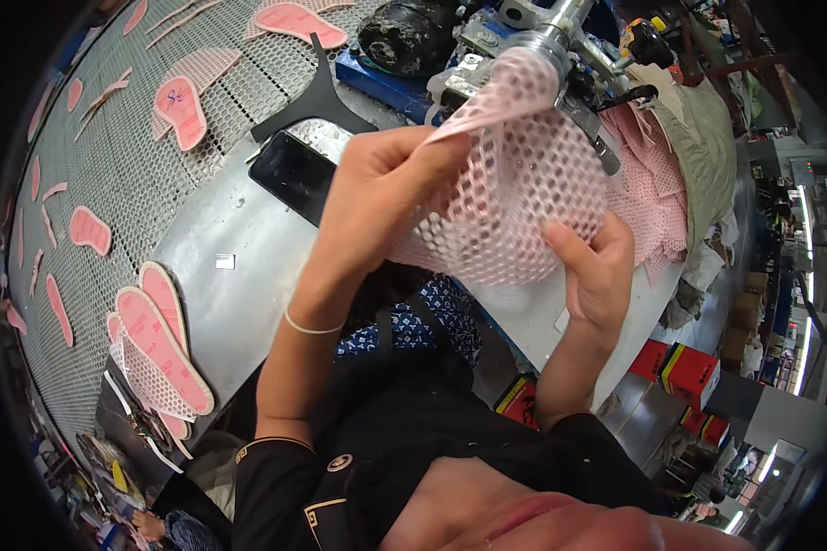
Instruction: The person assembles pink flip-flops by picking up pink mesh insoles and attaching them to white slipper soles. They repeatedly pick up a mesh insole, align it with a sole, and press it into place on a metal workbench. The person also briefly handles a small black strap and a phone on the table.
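A piece of pink mesh fabric with large holes is stretched between my two hands. My left hand pinches its folded upper-left edge between thumb and fingers. At the lower right, my right hand grips the edge with the thumb on top. The fabric's upper end lies against the round metal head of a machine, covering the working point there. Beside my left wrist, a black phone rests on the metal table.
Pink insoles are stacked at the table's left edge. Beyond, a perforated grey conveyor belt carries several pink sole pieces and strips. More pink mesh is heaped right of the machine. Red-and-black boxes stand low at the right. Another person's hand shows at lower left.
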Tool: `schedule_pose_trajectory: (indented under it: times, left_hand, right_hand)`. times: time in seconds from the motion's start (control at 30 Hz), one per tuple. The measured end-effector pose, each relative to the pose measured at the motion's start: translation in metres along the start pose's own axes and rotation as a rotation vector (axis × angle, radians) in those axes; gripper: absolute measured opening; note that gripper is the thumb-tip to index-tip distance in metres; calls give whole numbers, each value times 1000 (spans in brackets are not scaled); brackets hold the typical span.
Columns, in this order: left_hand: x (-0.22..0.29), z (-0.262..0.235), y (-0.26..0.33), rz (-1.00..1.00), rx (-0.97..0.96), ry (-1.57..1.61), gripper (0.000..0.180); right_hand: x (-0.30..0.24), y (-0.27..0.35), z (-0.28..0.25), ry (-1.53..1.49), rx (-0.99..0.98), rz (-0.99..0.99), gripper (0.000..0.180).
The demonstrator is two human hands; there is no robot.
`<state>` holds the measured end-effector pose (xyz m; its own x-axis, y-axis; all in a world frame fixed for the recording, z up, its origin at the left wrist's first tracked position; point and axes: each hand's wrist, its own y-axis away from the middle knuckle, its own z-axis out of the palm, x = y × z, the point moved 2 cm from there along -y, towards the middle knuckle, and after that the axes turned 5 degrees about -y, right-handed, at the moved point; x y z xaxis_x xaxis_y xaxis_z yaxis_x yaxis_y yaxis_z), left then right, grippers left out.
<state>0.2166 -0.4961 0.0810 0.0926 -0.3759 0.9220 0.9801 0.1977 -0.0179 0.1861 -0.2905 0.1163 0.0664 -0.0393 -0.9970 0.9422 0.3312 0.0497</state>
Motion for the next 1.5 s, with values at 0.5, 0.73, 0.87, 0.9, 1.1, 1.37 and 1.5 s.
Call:
schedule_pose_trajectory:
  times: [0.5, 0.73, 0.87, 0.9, 1.1, 1.37, 1.5]
  left_hand:
    - [33, -11, 33, 812, 124, -1199, 17]
    - [31, -13, 46, 775, -39, -1107, 14]
    - [31, -17, 100, 784, -18, -926, 19]
    - [38, -22, 104, 839, 149, -1010, 8]
    - [8, -37, 129, 227, 320, -375, 23]
    - [-39, -35, 143, 10, 242, 208, 33]
    - [-48, -41, 140, 21, 177, 239, 39]
  right_hand:
    - [8, 16, 67, -65, -69, 59, 22]
    - [19, 25, 32, -51, -28, 35, 20]
    - [8, 21, 26, -11, 98, -129, 24]
    - [5, 22, 21, -13, 136, -150, 25]
    - [-2, 36, 27, 105, 167, -351, 31]
    - [29, 64, 32, -58, -100, -172, 63]
    - [29, 70, 37, -266, -215, -101, 64]
